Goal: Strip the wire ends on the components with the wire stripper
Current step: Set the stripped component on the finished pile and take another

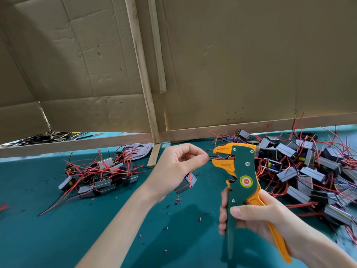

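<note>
At my far left a small pile of components (100, 175) lay on the green tabletop (58, 229), their red wires tangled together. Just right of it my left hand (173, 165) was raised above the tabletop, its fingers (200, 158) pinching a thin wire (210, 157) whose end reached into the open orange jaws of the wire stripper (239, 176). One component (185, 183) showed just below that hand; whether it hung from the wire or lay on the tabletop I could not tell. Red and black scraps of insulation (176, 201) were scattered on the tabletop beneath. My right hand (257, 215) gripped the stripper's green and orange handles, fingers curled round them, the head held upright. Further right a larger heap of components (309, 171) sprawled along the foot of the cardboard wall (251, 64).
</note>
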A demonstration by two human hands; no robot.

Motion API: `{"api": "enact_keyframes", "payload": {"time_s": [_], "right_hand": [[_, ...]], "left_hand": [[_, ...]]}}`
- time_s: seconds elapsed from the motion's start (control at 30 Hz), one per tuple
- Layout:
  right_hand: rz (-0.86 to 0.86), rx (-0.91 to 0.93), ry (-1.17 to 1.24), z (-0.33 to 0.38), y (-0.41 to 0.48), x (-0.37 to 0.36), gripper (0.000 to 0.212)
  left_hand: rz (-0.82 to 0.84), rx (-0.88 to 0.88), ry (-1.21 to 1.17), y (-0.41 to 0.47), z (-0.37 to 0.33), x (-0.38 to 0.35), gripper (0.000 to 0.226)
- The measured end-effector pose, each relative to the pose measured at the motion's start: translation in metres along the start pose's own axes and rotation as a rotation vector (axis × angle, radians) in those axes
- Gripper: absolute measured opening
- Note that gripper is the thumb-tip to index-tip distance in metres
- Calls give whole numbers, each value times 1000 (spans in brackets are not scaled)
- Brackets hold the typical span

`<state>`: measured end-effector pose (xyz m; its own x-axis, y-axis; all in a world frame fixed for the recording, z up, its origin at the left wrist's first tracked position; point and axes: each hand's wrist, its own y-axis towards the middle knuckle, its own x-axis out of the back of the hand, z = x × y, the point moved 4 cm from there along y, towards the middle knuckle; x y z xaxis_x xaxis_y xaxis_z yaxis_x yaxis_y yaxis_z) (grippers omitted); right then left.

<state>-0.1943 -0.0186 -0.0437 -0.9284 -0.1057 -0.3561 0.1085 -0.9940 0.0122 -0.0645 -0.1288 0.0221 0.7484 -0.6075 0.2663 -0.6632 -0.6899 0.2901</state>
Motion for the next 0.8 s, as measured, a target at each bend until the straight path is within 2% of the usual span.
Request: {"api": "enact_keyframes", "payload": {"time_s": [0.23,0.4,0.7,0.8], "right_hand": [[0,4,-30,0,-2,-1,22],[-17,31,-54,1,-3,-3,15],[-119,8,-150,-4,-8,-7,40],[-183,32,-194,-4,-8,-8,38]], "left_hand": [[27,18,20,-2,-2,-3,12],[44,33,7,-2,-4,-1,9],[100,42,5,-2,-6,2,8],[111,56,16,-2,-5,3,8]]}}
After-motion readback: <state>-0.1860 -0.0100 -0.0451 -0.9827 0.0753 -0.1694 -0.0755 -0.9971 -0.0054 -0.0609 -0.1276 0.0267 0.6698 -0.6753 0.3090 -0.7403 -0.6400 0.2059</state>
